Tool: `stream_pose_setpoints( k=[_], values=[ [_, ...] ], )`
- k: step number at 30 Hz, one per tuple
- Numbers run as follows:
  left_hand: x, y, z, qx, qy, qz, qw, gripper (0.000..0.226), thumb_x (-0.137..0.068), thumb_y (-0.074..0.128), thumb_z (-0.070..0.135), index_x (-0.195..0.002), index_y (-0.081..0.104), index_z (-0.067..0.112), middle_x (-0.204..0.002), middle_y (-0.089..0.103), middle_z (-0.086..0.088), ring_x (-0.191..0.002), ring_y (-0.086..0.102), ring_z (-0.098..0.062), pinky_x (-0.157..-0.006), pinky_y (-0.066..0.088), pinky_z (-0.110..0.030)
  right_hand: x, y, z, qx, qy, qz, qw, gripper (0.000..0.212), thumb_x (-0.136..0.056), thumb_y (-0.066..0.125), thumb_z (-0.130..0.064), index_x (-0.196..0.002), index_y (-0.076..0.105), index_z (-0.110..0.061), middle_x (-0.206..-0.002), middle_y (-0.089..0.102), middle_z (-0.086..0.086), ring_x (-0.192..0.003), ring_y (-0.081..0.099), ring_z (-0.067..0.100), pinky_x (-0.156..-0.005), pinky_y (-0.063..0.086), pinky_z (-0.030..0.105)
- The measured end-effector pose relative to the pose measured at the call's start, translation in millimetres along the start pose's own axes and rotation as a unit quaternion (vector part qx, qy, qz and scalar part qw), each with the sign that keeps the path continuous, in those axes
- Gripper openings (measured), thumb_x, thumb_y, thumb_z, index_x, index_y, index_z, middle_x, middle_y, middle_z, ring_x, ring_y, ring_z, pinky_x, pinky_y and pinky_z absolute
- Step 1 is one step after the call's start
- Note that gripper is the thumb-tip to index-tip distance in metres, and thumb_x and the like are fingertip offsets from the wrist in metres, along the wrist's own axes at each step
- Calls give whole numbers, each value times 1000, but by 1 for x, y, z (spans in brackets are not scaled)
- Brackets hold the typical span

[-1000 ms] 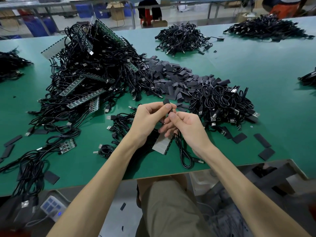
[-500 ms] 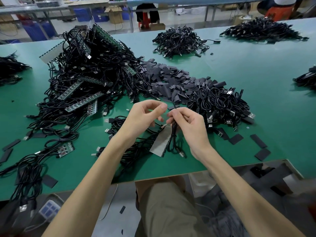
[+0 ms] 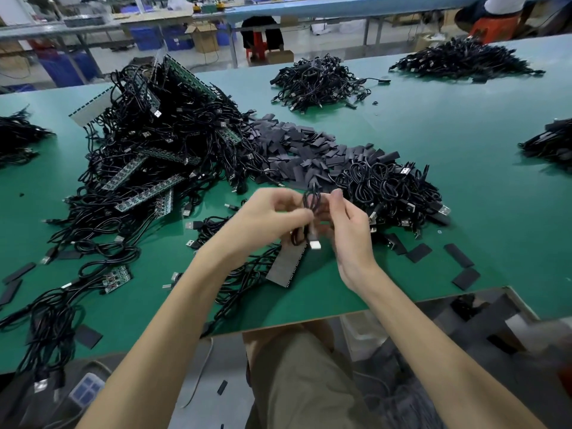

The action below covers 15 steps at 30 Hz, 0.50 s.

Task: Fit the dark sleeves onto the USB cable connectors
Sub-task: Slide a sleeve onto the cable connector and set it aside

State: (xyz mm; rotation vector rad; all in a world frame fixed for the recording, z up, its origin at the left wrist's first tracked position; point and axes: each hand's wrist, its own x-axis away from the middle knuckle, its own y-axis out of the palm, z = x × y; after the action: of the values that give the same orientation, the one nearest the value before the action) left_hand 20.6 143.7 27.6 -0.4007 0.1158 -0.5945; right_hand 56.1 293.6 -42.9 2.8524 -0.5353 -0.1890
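USB cable (image 3: 310,199), 1 pc, black, coiled in loops: held off the table (image 3: 464,134) btwn both hands, just viewer-side of the sleeve heap (image 3: 303,150); silver plug (image 3: 315,244) hangs at the loops' lower end, motion-blurred. Left hand (image 3: 266,218): forearm in from lower left, fingers curled, thumb + forefinger pinching the loops. Right hand (image 3: 349,230): forearm in from lower right, thumb side up, fingertips (image 3: 336,193) pinching the top of the loops; whether either hand also holds a sleeve, can't tell. Sleeve heap: 1, dark grey flat pcs, too many to count. Loose sleeves (image 3: 418,252): 4 flat on the table, right + viewer-side of heap; at least 3 more far left of it. Grey strip (image 3: 286,267): 1, flat under the hands, viewer-side of heap. Coiled-cable pile (image 3: 390,190): 1, touching heap's right end. Big tangle (image 3: 154,144): 1, against heap's left side, cables w/ green board strips, several; board markings too small to read. Further cable piles: 4, i.e. 2 beyond heap (image 3: 318,82), (image 3: 464,58), 1 at table's right edge (image 3: 548,144), 1 at left edge (image 3: 18,137).
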Motion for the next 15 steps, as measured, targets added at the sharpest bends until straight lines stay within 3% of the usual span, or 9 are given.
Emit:
stream_pose_setpoints(
  k=[3,6,10,12,15],
  values=[
    [-16,-4,20,49,33,14,998,14,-97,67,12,-93,73,1,-73,70,-3,-62,59,-16,-55,49,-22,0,2,1,-1,13,-21,1000,28,-109,49,-25,-100,70,-10,-81,71,-3,-67,64,10,-61,53,31],
    [-40,5,39,68,49,15,996,15,-98,69,19,-98,75,5,-81,72,-7,-68,61,-18,-63,53,-27,1,5,1,27,18,-45,998,20,-105,57,-20,-105,70,-5,-76,66,-4,-63,62,12,-56,51,27],
    [-63,21,47,107,59,-4,993,36,-99,68,18,-130,65,-1,-118,73,-9,-93,76,-16,-76,62,-29,2,5,0,28,20,-57,998,16,-103,60,-18,-107,72,-8,-79,66,0,-64,61,14,-57,51,27],
    [-65,19,39,68,58,16,996,43,-98,68,13,-138,59,0,-126,70,-10,-98,76,-18,-77,63,-31,1,4,1,39,17,-58,997,14,-105,58,-14,-107,71,-11,-80,66,-1,-64,61,12,-56,50,26],
    [-59,5,16,-88,62,75,991,26,-95,71,10,-121,73,10,-104,76,-4,-83,72,-16,-73,60,-33,1,3,2,64,-6,-57,996,15,-105,55,-12,-107,69,-17,-85,67,1,-63,61,11,-53,49,25]
  ],
)
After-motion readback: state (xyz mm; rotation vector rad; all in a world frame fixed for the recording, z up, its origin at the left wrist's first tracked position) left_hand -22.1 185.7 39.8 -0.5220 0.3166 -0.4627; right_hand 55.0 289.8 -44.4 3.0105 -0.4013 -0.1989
